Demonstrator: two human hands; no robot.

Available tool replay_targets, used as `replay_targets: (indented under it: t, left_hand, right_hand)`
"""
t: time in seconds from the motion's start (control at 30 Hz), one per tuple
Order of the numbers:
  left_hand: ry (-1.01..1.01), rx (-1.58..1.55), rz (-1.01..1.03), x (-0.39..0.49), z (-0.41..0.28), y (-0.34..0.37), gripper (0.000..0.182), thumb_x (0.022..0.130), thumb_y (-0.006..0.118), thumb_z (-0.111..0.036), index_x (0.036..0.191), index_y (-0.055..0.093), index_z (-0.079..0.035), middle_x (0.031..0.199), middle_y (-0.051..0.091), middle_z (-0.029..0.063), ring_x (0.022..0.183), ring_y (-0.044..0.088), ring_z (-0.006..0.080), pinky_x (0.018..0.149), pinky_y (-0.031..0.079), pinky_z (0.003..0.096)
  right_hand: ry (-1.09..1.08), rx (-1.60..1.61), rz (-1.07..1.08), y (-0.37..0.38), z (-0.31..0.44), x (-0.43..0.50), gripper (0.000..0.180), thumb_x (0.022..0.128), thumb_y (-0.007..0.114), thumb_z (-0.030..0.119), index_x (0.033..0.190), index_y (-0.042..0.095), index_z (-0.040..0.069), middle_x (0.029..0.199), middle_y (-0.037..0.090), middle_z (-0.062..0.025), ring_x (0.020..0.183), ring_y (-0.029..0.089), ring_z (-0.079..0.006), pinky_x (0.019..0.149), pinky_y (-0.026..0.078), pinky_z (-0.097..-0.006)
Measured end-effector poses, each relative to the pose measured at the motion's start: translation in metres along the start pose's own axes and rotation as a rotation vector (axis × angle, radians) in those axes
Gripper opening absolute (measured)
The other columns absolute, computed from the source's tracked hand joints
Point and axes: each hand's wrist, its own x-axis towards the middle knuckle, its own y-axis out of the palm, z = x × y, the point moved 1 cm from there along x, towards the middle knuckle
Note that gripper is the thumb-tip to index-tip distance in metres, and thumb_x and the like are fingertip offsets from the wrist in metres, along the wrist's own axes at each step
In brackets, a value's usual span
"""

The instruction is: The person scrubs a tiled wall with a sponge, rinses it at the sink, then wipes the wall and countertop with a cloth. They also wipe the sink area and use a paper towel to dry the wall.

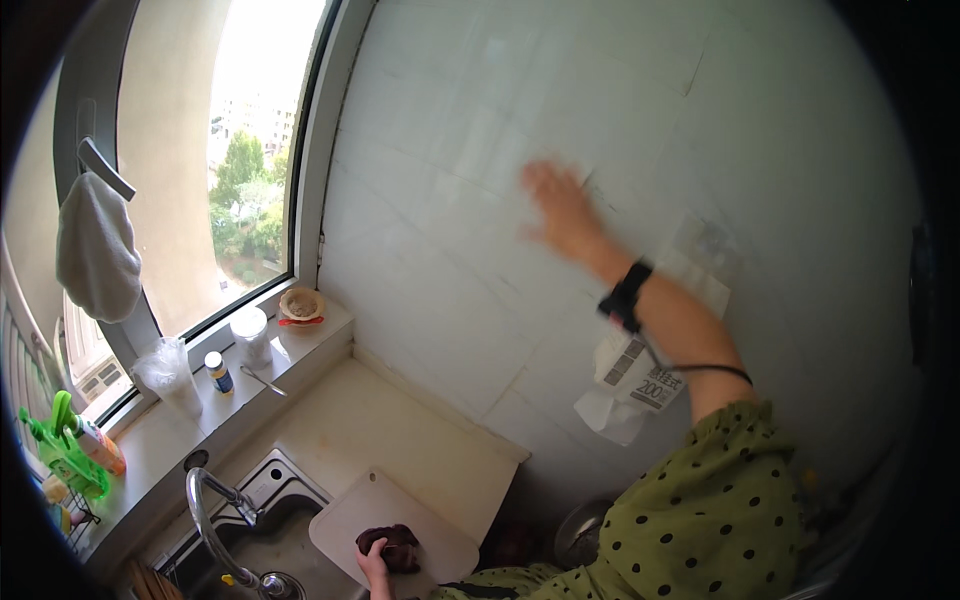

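My left hand [373, 562] is at the bottom of the view, with its thumb over a dark red lump [401, 551] that looks like raw meat or liver. The lump lies on a white plastic cutting board [435, 517], which spans the sink's right edge and the counter. Raised in front of the tiled wall, my right hand [566, 214] is blurred, its fingers spread and nothing visible in it. A black band with a small device and a cord sits on the right wrist. Whether that hand touches the wall, I cannot tell.
A steel sink [277, 544] with a curved faucet [199, 510] lies left of the board. The sill holds a white-lidded jar [251, 337], a small bottle [218, 373], a spoon [264, 380], a bowl [302, 305] and green bottles [75, 465]. A printed tissue pack [637, 367] hangs behind my right arm.
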Motion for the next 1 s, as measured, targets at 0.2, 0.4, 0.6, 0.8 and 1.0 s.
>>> replay_targets:
  t: [0.2, 0.4, 0.6, 0.8, 1.0]
  left_hand:
    - [-0.006, -0.039, -0.005, 0.001, 0.003, -0.003, 0.031, 0.072, 0.072, -0.003, 0.102, 0.065, 0.001, 0.097, 0.069, 0.0088, 0.088, 0.065, 0.0213, 0.081, 0.053, 0.0324]
    - [-0.027, -0.092, -0.009, -0.002, 0.0, -0.001, 0.032, 0.072, 0.073, -0.002, 0.103, 0.064, 0.0, 0.097, 0.069, 0.0092, 0.086, 0.065, 0.02, 0.08, 0.054, 0.0309]
    - [-0.001, -0.01, 0.042, -0.005, -0.012, 0.006, 0.027, 0.074, 0.066, 0.0, 0.101, 0.065, 0.002, 0.094, 0.07, 0.009, 0.084, 0.067, 0.0218, 0.079, 0.054, 0.0324]
    - [-0.015, 0.016, 0.031, -0.004, -0.014, 0.006, 0.027, 0.074, 0.066, 0.0, 0.101, 0.065, 0.001, 0.094, 0.07, 0.0087, 0.084, 0.067, 0.0217, 0.079, 0.054, 0.0324]
    - [-0.037, -0.026, -0.047, -0.006, -0.007, -0.001, 0.035, 0.071, 0.075, -0.003, 0.105, 0.065, -0.001, 0.097, 0.07, 0.0076, 0.09, 0.066, 0.0206, 0.083, 0.054, 0.0326]
  right_hand:
    - [-0.417, 0.125, 0.539, 0.033, 0.062, -0.076, 0.086, 0.087, 0.063, 0.056, 0.15, 0.035, 0.004, 0.16, 0.029, -0.0141, 0.148, 0.027, -0.0286, 0.122, 0.019, -0.0469]
    - [0.19, -0.229, -0.132, -0.079, -0.104, 0.083, 0.074, 0.095, 0.059, 0.045, 0.152, 0.033, 0.006, 0.161, 0.028, -0.0149, 0.149, 0.025, -0.03, 0.122, 0.019, -0.0475]
    - [0.283, -0.355, -0.454, -0.027, -0.063, 0.169, 0.083, 0.089, 0.061, 0.06, 0.149, 0.039, 0.006, 0.16, 0.03, -0.0154, 0.149, 0.023, -0.032, 0.123, 0.015, -0.0492]
    - [-0.307, -0.033, 0.115, 0.131, 0.147, 0.041, 0.099, 0.084, 0.063, 0.062, 0.153, 0.027, 0.001, 0.162, 0.024, -0.0152, 0.151, 0.019, -0.0329, 0.124, 0.011, -0.0479]
    - [-0.619, 0.138, 0.619, 0.185, 0.19, -0.088, 0.091, 0.082, 0.07, 0.055, 0.151, 0.036, 0.007, 0.159, 0.033, -0.0137, 0.147, 0.031, -0.0296, 0.122, 0.02, -0.0429]
